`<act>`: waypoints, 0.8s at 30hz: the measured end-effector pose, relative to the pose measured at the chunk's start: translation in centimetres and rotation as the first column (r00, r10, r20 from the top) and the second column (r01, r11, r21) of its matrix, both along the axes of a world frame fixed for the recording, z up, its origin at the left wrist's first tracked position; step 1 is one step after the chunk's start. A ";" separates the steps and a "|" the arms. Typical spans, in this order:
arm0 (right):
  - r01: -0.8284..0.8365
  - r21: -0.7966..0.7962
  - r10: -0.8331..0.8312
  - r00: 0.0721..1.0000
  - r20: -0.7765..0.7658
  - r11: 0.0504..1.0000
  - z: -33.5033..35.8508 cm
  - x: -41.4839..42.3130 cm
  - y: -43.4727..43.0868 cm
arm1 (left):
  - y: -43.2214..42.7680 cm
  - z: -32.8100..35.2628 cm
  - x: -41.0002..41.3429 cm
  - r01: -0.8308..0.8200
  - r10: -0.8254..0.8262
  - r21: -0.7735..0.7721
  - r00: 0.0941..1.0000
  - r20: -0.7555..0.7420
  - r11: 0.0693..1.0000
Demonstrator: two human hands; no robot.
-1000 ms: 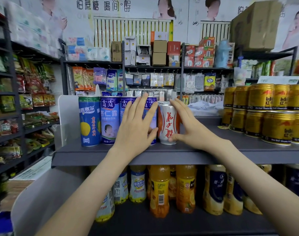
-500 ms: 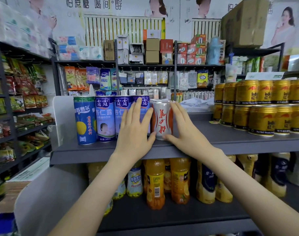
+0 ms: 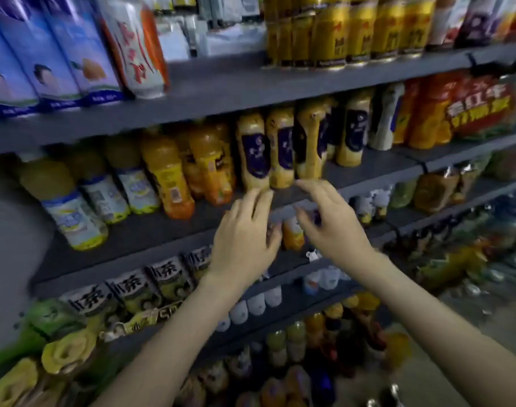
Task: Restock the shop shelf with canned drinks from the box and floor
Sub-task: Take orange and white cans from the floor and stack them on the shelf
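The red-and-white can stands on the top shelf beside the row of blue-and-white cans, at the upper left. Gold cans are stacked further right on the same shelf. My left hand and my right hand hang in the air well below that shelf, in front of the second and third shelves. Both are empty, with fingers loosely spread. The picture is blurred by motion.
Yellow and orange juice bottles fill the second shelf. Lower shelves hold tea bottles, small white bottles and more drinks. Grey floor shows at the lower right.
Both hands have let go of the red-and-white can and dropped away from the top shelf. My view has swung sharply downward to the lower shelves.
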State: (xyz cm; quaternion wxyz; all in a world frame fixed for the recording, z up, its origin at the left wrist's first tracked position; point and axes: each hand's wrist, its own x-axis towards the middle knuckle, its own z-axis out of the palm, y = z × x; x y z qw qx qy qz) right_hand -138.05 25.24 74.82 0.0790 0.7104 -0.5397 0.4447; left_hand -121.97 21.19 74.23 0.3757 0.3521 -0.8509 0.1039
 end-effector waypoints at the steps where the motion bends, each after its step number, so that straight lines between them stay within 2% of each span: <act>1: 0.028 0.048 -0.029 0.999 0.018 0.998 -2.3 -1.0 1.4 | 1.1 -2.4 -1.0 0.024 -0.026 0.067 0.999 0.029 0.997; 4: 0.116 0.234 -0.135 0.988 0.069 0.965 -9.9 -4.1 5.7 | 4.5 -9.6 -3.6 0.084 -0.115 0.240 0.986 0.118 0.967; 7: 0.199 0.421 -0.285 0.946 0.153 0.885 -18.4 -6.8 10.5 | 7.6 -17.1 -5.8 0.127 -0.224 0.412 0.955 0.195 0.902; 10: 0.256 0.590 -0.458 0.861 0.221 0.766 -26.4 -9.1 15.4 | 10.3 -25.1 -7.6 0.103 -0.315 0.595 0.911 0.265 0.797; 14: 0.331 0.753 -0.654 0.738 0.169 0.568 -38.5 -10.8 21.7 | 12.8 -37.3 -9.0 0.051 -0.428 0.719 0.832 0.353 0.693; 19: 0.257 0.914 -0.788 0.608 0.101 0.315 -55.6 -9.0 29.2 | 16.0 -54.3 -8.9 -0.008 -0.527 0.804 0.751 0.398 0.595; 21: 0.183 0.956 -0.817 0.570 0.086 0.229 -62.3 -7.3 31.6 | 17.9 -61.1 -8.2 -0.092 -0.536 0.863 0.749 0.389 0.498; 24: 0.090 0.979 -0.835 0.540 0.105 0.181 -71.6 -4.4 33.7 | 20.0 -70.0 -6.7 -0.321 -0.508 0.892 0.736 0.446 0.318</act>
